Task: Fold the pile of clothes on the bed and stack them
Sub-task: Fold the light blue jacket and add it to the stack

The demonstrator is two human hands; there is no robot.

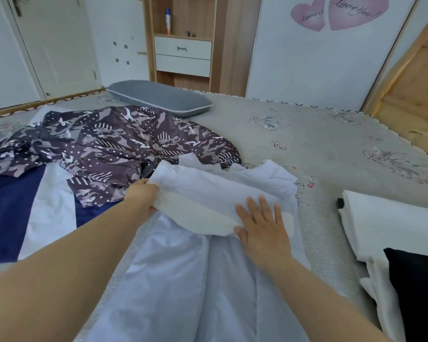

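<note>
A white garment point(208, 255) lies along the bed point(331, 144) in front of the person. The left hand point(143, 196) grips its far end, doubled back toward them, while the right hand point(260, 225) lies flat, fingers straight, pressing the fold. If that palm lifts early, the loose layer could slide askew. Unfolded patterned clothes point(109, 141) crowd the left edge; a folded stack point(386, 233) waits right.

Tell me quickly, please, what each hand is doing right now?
Left hand: grips the edge of the white garment.
Right hand: open, fingers straight, pressing flat on the white garment.
</note>
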